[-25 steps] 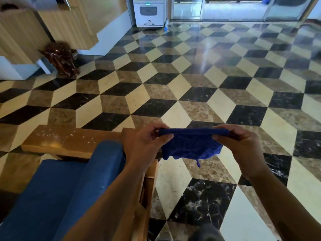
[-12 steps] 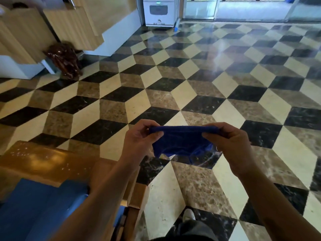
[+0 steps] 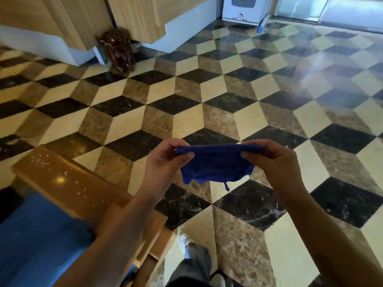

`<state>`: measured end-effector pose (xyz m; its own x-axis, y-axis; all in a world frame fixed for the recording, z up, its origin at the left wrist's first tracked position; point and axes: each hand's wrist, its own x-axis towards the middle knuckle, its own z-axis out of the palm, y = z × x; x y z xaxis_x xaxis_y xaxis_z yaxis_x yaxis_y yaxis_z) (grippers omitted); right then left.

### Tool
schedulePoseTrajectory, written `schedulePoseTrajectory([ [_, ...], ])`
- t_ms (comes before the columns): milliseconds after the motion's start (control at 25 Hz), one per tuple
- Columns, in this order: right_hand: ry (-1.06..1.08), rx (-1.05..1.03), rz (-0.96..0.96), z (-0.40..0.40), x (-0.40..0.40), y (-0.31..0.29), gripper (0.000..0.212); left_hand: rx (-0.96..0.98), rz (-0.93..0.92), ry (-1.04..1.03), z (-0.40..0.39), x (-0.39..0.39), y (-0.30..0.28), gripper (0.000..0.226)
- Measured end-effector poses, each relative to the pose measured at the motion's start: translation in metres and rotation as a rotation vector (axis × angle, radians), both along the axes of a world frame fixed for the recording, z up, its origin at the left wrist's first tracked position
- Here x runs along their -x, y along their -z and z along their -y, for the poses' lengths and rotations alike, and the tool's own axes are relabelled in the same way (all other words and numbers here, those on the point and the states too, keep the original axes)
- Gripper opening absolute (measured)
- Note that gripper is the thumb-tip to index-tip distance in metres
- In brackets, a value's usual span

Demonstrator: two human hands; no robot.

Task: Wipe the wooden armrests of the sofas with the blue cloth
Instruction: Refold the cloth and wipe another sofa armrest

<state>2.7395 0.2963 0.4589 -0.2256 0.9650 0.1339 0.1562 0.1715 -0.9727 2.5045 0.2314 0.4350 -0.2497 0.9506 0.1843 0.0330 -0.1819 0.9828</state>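
— Both hands pinch the blue cloth [image 3: 217, 164] by its top edge: the left hand [image 3: 163, 162] grips the left corner between thumb and curled fingers, the right hand [image 3: 275, 162] grips the right corner the same way. How does the cloth hang?

— Stretched between the two hands, it sags below them in a loose fold, a thin thread dangling from its lower edge, in the air above the floor and clear of the furniture.

— What fills the frame, largest first?

— A polished stone floor [image 3: 228, 112] in a cube pattern of black, cream and brown tiles spreads across the whole view. Wood-panelled counters [image 3: 145, 19] on white bases stand along the far left.

— And the sofa?

— At lower left sits a sofa with a blue cushion [image 3: 37, 241]. Its wooden armrest [image 3: 66, 183], glossy and flecked with pale specks, runs diagonally just left of the left forearm, below the cloth and apart from it.

— Smaller things?

— A white appliance [image 3: 241, 9] stands at the far wall. A dark carved wooden figure [image 3: 118, 50] stands at the foot of the counters. At the bottom edge, a leg in dark trousers ends in a light shoe [image 3: 184, 243] on the tiles.
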Motion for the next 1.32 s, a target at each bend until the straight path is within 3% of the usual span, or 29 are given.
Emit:
schedulePoseTrajectory([
  [400,-0.461,0.041,0.009,-0.092,0.188,0.0,0.02,-0.069,0.035,-0.473,0.004,0.136,0.008,0.015],
  [840,-1.123,0.098,0.01,-0.074,0.365,0.034,0.022,0.038,0.174,-1.141,0.096,0.193,0.023,0.017],
  [1160,-1.322,0.198,0.062,-0.091,0.427,0.069,0.018,0.198,0.122,-1.438,0.085,0.195,0.042,0.024],
  [1320,-1.338,0.275,0.139,-0.102,0.444,0.098,0.019,0.329,0.172,-1.467,0.07,0.2,0.067,0.026],
])
